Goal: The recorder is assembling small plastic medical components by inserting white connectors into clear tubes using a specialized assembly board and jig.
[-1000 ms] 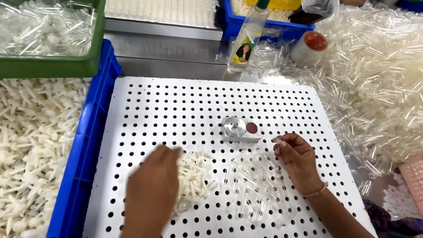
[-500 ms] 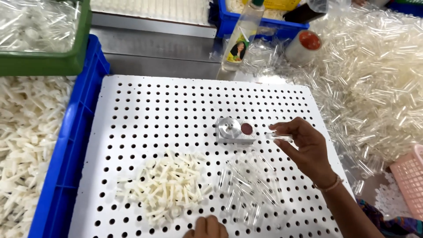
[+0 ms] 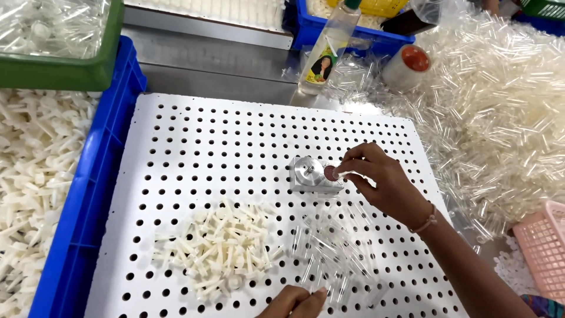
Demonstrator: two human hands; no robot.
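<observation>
White perforated board (image 3: 194, 147) covers most of the counter, dotted with rows of round holes. Near its middle sits a small metal fixture (image 3: 313, 175) with a round silver top and a reddish disc on its right side. The right hand (image 3: 376, 179) reaches in from the lower right, a thin bracelet at the wrist, its fingertips (image 3: 348, 171) pinched narrowly around a small clear tube pressed against that reddish disc. The left hand (image 3: 294, 301) shows only partly at the bottom edge; its fingers rest on the board just beside a loose scatter of clear plastic tubes (image 3: 329, 250), and I cannot tell whether it grips anything. To the left of those tubes lies a heap of cream plastic stems (image 3: 220, 247). A blue crate (image 3: 88, 176) full of the same cream parts borders the board on the left, with a green crate (image 3: 65, 65) behind it. A large pile of clear tubes (image 3: 500, 106) spreads across the right side, and a bottle (image 3: 329, 47) stands beyond the board.
</observation>
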